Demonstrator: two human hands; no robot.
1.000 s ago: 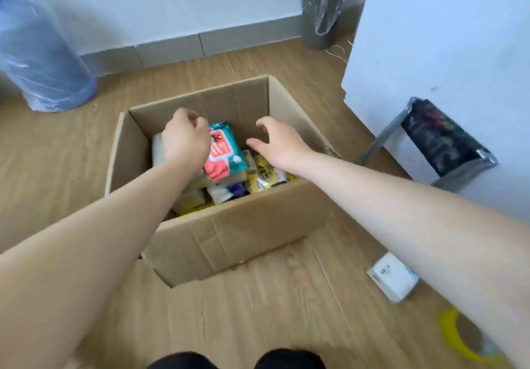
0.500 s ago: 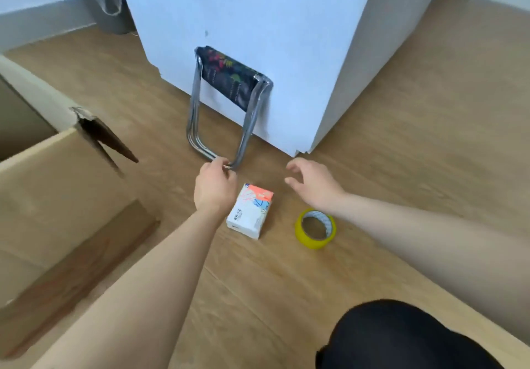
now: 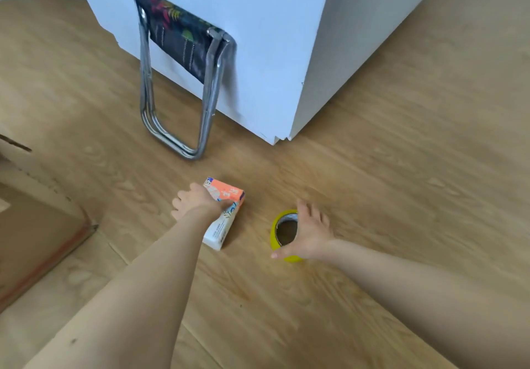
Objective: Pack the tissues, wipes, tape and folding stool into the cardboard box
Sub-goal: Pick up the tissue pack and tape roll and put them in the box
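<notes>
A tissue pack (image 3: 229, 216), white with an orange top, lies on the wooden floor. My left hand (image 3: 196, 202) clasps its far left end, thumb across the top and fingers down the left side. To its right a yellow tape roll (image 3: 282, 235) lies flat on the floor. My right hand (image 3: 311, 234) wraps it, thumb at the near rim and fingers over the far rim. The folding stool (image 3: 177, 53), chrome legs and dark patterned fabric, leans folded against a white block. The cardboard box (image 3: 34, 219) shows only as a corner at the left edge.
The big white block (image 3: 272, 53) stands behind the stool and fills the upper middle. A box flap (image 3: 46, 259) lies on the floor at the lower left. Wooden floor stretches to the right of the tape.
My view turned from the box to the floor on its right. My left hand moved from the stool's foot onto the tissue pack. My right hand came down around the tape roll.
</notes>
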